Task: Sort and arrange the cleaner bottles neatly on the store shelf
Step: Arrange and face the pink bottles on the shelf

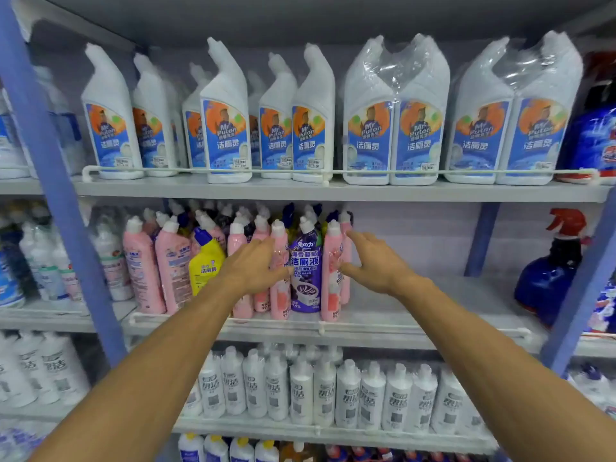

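On the middle shelf (416, 325) stands a cluster of cleaner bottles: several pink ones (171, 261), a yellow one (205, 261) leaning among them, and a purple bottle (306, 271) at the front. My left hand (258, 265) reaches in with straight fingers that touch the pink bottle (279, 291) left of the purple one. My right hand (375, 261) is spread open, its fingers and thumb against the pink bottle (333, 271) at the cluster's right end. Neither hand grips anything.
The right half of the middle shelf is bare up to a blue spray bottle with a red trigger (550, 278). White angled-neck bottles (226, 128) fill the top shelf, white bottles (300, 391) the shelf below. Blue uprights (56, 181) and thin white rails (300, 170) edge the shelves.
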A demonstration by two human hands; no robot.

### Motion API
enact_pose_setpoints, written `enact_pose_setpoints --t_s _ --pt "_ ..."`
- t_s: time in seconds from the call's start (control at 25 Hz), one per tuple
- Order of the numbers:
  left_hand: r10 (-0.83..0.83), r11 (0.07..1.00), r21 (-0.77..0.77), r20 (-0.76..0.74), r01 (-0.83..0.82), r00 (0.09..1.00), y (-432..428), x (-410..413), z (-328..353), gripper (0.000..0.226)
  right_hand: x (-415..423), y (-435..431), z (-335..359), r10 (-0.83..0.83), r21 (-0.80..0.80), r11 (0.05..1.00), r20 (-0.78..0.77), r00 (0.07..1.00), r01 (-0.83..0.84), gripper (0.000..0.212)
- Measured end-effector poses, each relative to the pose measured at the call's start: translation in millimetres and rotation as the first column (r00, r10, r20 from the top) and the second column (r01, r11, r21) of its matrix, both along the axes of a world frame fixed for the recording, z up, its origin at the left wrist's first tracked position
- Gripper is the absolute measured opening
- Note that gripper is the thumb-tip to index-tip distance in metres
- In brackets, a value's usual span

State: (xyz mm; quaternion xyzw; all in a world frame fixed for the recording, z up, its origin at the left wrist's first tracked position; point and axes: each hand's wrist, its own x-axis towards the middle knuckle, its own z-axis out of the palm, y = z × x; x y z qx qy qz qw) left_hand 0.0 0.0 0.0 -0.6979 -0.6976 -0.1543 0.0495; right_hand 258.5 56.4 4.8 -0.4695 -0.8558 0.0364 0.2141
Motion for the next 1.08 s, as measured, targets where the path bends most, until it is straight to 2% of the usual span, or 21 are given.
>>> enact_pose_setpoints --t_s 0.12,0.2,0.28,0.4,0.52,0.6,0.68,0.8,0.88,1.04,1.08 --pt "-0.013 0.999 0.040 0.180 0.006 0.984 35 -5 -2 0.048 -21 36 7 -0.009 0.006 1.000 -0.129 0.992 0.009 0.069" --pt "0.024 1.000 -0.010 0.296 -0.022 0.955 54 -1 -9 0.046 -39 54 10 -0.024 -0.013 1.000 -0.173 0.985 0.022 0.060" --pt "0.077 0.996 0.019 0.385 -0.091 0.920 71 3 -22 0.047 -55 68 4 -0.046 -0.009 0.999 -0.193 0.980 0.046 0.050" --pt "0.149 0.960 0.170 0.367 -0.224 0.918 82 8 -37 0.047 -61 83 -9 -0.085 0.070 0.992 -0.288 0.954 0.109 0.036" --pt "0.156 0.924 0.279 0.348 -0.261 0.925 89 8 -45 0.040 -60 92 -14 -0.078 0.136 0.983 -0.283 0.956 0.120 0.034" --pt "0.139 0.929 0.271 0.380 -0.253 0.914 94 1 -48 0.038 -57 92 -12 -0.062 0.158 0.982 -0.260 0.964 0.106 0.032" --pt "0.048 0.949 0.257 0.458 -0.184 0.888 98 -16 -51 0.038 -53 87 -9 -0.049 0.165 0.982 -0.242 0.969 0.091 0.030" --pt "-0.160 0.981 0.184 0.626 0.055 0.763 99 -48 -52 0.047 -45 84 -5 -0.050 0.180 0.979 -0.236 0.970 0.094 0.032" --pt "-0.226 0.974 0.168 0.674 0.152 0.703 97 -57 -50 0.051 -42 86 -6 -0.049 0.129 0.987 -0.306 0.951 0.093 0.037" --pt "-0.170 0.974 0.220 0.577 0.049 0.799 94 -42 -56 0.054 -45 93 -31 -0.038 -0.079 0.997 -0.478 0.878 0.000 0.047" --pt "-0.158 0.973 0.231 0.579 0.024 0.800 94 -40 -58 0.052 -43 95 -36 -0.034 -0.101 0.995 -0.518 0.855 -0.022 0.051"
